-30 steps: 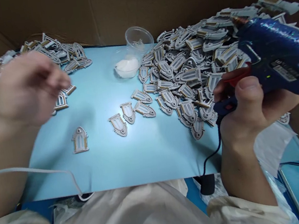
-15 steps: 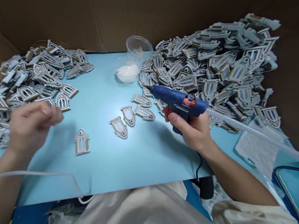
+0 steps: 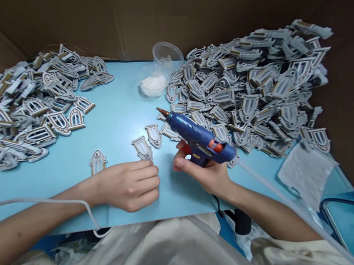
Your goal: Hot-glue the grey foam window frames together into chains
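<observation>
My right hand point(image 3: 207, 170) grips a blue hot glue gun point(image 3: 197, 136) with an orange trigger; its copper nozzle points up and left, toward a few loose window-shaped pieces point(image 3: 154, 135). A clear glue stick point(image 3: 270, 185) trails from the gun's back. My left hand point(image 3: 128, 185) rests on the light blue table point(image 3: 71, 173) with its fingers curled in a loose fist, just below one window piece point(image 3: 142, 148). Nothing shows in that hand. Another single piece point(image 3: 97, 161) lies to its upper left.
A big heap of grey window pieces point(image 3: 256, 90) fills the right side, a second heap point(image 3: 26, 114) the left. A clear cup of white stuff point(image 3: 155, 80) stands at the back. Cardboard walls surround the table. A white cable point(image 3: 58, 204) crosses my left forearm; white paper point(image 3: 304, 174) lies right.
My left hand came from the left heap to the table's front middle. My right hand brought the glue gun down from near my face, toward the loose pieces.
</observation>
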Demonstrator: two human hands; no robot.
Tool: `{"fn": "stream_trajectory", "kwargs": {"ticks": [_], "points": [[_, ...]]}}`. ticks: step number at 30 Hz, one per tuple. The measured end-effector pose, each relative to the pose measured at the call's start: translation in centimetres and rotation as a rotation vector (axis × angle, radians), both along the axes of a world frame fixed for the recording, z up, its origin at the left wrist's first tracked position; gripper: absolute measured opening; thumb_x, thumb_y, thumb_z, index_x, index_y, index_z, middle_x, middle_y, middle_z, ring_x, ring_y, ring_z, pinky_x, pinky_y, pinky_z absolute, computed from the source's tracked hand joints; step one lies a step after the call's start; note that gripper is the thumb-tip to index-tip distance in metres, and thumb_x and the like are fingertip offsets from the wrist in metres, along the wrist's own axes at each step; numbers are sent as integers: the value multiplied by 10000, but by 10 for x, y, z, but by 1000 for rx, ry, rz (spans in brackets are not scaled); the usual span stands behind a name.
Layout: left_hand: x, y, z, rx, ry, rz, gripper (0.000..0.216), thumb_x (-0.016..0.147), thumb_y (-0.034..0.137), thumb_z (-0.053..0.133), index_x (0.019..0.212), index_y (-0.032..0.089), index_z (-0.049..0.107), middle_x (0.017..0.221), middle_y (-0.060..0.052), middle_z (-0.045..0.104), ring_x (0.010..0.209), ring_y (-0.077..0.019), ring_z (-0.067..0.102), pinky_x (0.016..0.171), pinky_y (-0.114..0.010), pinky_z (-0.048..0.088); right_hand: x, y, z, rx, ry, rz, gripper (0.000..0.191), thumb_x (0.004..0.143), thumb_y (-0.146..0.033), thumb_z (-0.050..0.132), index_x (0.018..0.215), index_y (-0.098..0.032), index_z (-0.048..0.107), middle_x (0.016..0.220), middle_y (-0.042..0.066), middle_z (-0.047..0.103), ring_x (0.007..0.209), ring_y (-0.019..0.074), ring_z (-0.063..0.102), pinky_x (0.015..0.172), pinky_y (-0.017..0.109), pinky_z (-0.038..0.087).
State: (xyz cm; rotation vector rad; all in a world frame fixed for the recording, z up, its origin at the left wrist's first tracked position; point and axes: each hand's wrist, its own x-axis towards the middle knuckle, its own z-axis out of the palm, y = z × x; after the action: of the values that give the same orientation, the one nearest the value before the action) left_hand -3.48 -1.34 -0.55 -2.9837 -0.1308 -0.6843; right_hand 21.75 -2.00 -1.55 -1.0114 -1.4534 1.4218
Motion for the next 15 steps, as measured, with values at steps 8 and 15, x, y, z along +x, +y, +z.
{"fn": "stream_trajectory", "kwargs": {"ticks": [8,15], "points": [[22,6,4,-45,-13,-4,389,1042,56,536,691,206,609,713,-27,545,696,-209,492,720,-365,487,-2,-5,10,34,-1,76,273,960,-408,820,1084,-250,636,938,20,771,702,143,622,670,323,530],[30,3,9,-162,-88,32,411,1107,130,521,713,211,603,710,-16,556,697,-193,481,717,-343,479,-3,-6,16,23,96,69,438,946,-461,839,1212,-275,545,1038,47,786,674,135,583,614,324,504]]}}
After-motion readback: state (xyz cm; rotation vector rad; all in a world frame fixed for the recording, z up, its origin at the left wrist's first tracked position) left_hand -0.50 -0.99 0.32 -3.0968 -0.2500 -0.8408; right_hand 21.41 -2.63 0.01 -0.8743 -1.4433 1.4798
